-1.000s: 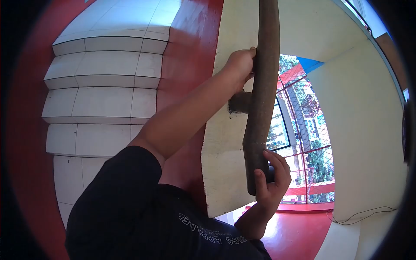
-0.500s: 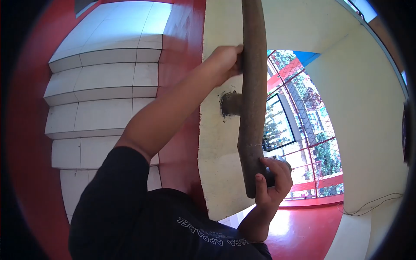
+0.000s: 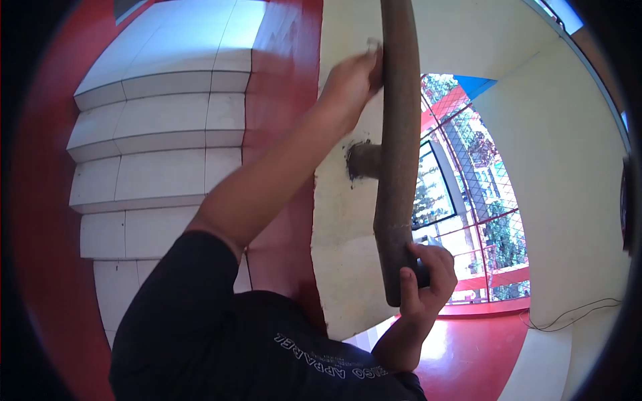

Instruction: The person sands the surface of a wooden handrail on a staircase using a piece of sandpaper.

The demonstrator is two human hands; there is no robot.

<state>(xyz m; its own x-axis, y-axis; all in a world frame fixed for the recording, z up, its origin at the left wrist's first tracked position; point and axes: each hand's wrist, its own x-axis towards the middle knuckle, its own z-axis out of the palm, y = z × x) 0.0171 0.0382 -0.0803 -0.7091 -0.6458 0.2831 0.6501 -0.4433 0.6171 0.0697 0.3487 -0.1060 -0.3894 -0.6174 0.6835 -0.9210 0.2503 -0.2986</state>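
Note:
A brown handrail (image 3: pixel 400 127) runs upright in view, joined to the cream wall (image 3: pixel 348 267) by a short stub (image 3: pixel 365 161). My left hand (image 3: pixel 351 87) is closed against the rail's left side, high up. A small pale thing, blurred, shows at its fingertips; I cannot make out what it is. Lower down, my right hand (image 3: pixel 431 281) grips the rail's lower end, thumb on the near face and fingers curled round a dark part at its right side.
White tiled steps (image 3: pixel 160 134) rise at the left beside a red wall band (image 3: pixel 281 134). Behind the rail are a window with red bars and mesh (image 3: pixel 498 220) and a dark-framed screen (image 3: pixel 438 184). Thin wires (image 3: pixel 575 311) hang at the right above a red floor (image 3: pixel 468 354).
My left hand has moved up along the rail, and the pale thing now shows at its fingertips. The rail and my right hand appear slightly farther right in view.

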